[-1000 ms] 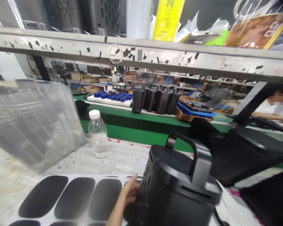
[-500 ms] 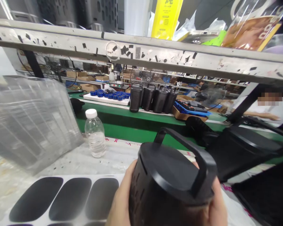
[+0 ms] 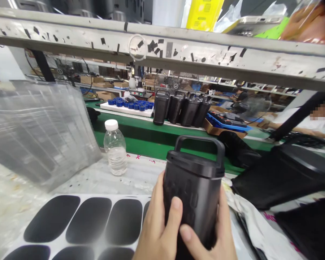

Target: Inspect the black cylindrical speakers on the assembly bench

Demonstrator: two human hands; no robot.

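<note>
Both hands grip a black cylindrical canister [image 3: 192, 195] with a perforated body, a dark lid and an arched top handle. It stands nearly upright in front of me. My left hand [image 3: 157, 227] wraps its left side, with the thumb across the front. My right hand [image 3: 208, 242] holds the right side, and its thumb also lies on the front. Just below and left of my left hand lies a white sheet with dark oval pads [image 3: 83, 224]. Its lower part is cut off by the frame edge.
A clear plastic water bottle [image 3: 115, 148] and a stack of clear plastic sheets [image 3: 35, 133] stand on the bench. Beyond a scuffed metal rail [image 3: 162, 50], several black canisters [image 3: 181, 110] line a green conveyor. Black bags [image 3: 284, 173] lie right; a co-worker [image 3: 303, 122] sits beyond.
The canister has swung from tilted to nearly upright, with its handle now at the top. It has risen slightly, and both hands now show gripping its sides.
</note>
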